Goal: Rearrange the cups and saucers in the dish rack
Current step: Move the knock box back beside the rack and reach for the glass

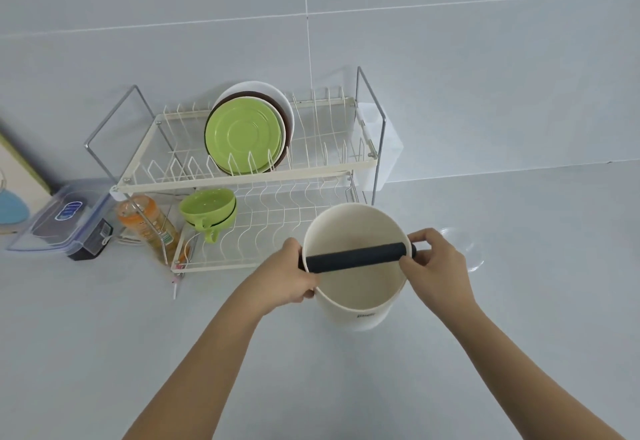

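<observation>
A two-tier white wire dish rack (242,176) stands against the tiled wall. Green saucers (244,136) stand upright in its upper tier, with a brown and a white plate behind them. Two stacked green cups (207,209) sit at the left of the lower tier, handles toward me. In front of the rack's right end stands a cream round container (353,304) with a black bar (358,256) across its mouth. My left hand (287,277) grips the container's left rim at the bar's end. My right hand (436,259) pinches the bar's right end.
An orange-labelled bottle (149,225) leans beside the rack's left leg. A clear lidded plastic box (65,221) lies further left, beside a board against the wall. A clear round lid (464,245) lies on the counter right of the container. A small stick (176,287) lies before the rack.
</observation>
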